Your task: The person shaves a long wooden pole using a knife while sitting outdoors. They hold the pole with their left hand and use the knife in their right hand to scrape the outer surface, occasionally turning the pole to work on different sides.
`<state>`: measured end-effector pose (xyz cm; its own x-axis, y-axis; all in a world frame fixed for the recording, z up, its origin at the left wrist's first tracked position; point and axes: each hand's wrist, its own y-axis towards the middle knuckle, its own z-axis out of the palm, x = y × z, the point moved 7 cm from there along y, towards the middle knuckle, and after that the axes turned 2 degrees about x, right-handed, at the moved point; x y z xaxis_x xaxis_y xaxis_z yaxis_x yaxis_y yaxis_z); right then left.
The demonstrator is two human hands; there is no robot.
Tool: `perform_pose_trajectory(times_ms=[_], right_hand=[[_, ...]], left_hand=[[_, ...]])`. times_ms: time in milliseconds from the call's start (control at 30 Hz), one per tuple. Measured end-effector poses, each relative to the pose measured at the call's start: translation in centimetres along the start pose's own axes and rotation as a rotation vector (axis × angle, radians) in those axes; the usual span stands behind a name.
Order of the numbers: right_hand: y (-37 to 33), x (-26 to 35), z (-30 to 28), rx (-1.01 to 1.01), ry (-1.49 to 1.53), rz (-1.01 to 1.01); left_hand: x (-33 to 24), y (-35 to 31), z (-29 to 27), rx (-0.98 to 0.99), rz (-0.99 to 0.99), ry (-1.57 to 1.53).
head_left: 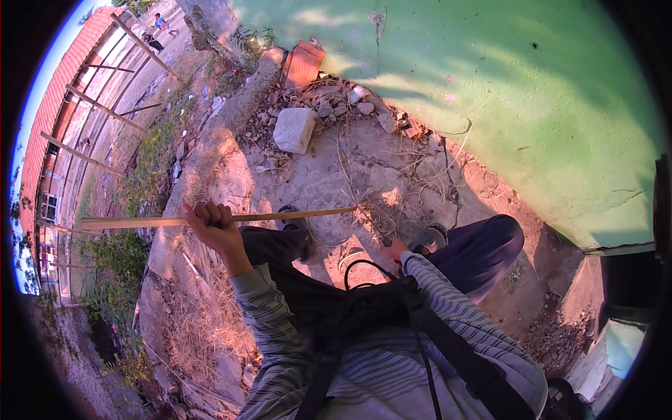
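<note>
My left hand point(213, 225) is wrapped round a long, thin, pale wooden strip point(294, 215), which looks like split bamboo. The strip lies almost level across the view, its wider end past my fist on the left and its narrow tip over the ground in the middle. Low beside my right shoe point(431, 239) is my right hand point(395, 249), its fingers drawn together. Something small and dark shows at those fingers, too unclear to name. Curly pale shavings point(378, 217) lie on the ground just beyond this hand, near the strip's tip.
A green wall point(518, 105) borders the far right side. Against its base lie rubble, a pale stone block point(295, 130) and an orange brick piece point(303, 65). Dry straw point(203, 329) covers ground at my left. Wooden poles point(105, 108) and two people stand farther off.
</note>
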<state>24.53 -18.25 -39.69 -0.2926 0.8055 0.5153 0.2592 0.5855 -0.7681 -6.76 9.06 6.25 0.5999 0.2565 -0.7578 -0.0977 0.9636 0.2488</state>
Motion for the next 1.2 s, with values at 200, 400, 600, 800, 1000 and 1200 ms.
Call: perform_pose_trajectory(times_ms=[200, 400, 600, 800, 1000, 1200], right_hand=[[1.8, -2.2, 1.9, 0.494, 0.985, 0.180], [1.2, 1.0, -1.0, -0.255, 0.034, -0.183], [2.0, -4.2, -2.2, -0.327, -0.292, -0.096], [1.0, -2.4, 0.7, 0.195, 0.570, 0.158], [0.0, 0.9, -2.0, -0.027, 0.373, 0.025], [-5.0, 8.6, -4.5, -0.161, 0.135, -0.182]], left_hand=[[2.1, 0.5, 0.3, -0.040, -0.033, -0.049], [1.4, 0.6, -1.4, -0.042, -0.020, -0.045], [2.4, 0.9, -1.6, 0.032, -0.085, -0.094], [0.8, 0.7, -2.7, -0.042, -0.063, -0.047], [1.1, 0.0, -1.7, 0.214, -0.098, -0.181], [-0.5, -3.1, 1.7, 0.314, -0.052, -0.054]])
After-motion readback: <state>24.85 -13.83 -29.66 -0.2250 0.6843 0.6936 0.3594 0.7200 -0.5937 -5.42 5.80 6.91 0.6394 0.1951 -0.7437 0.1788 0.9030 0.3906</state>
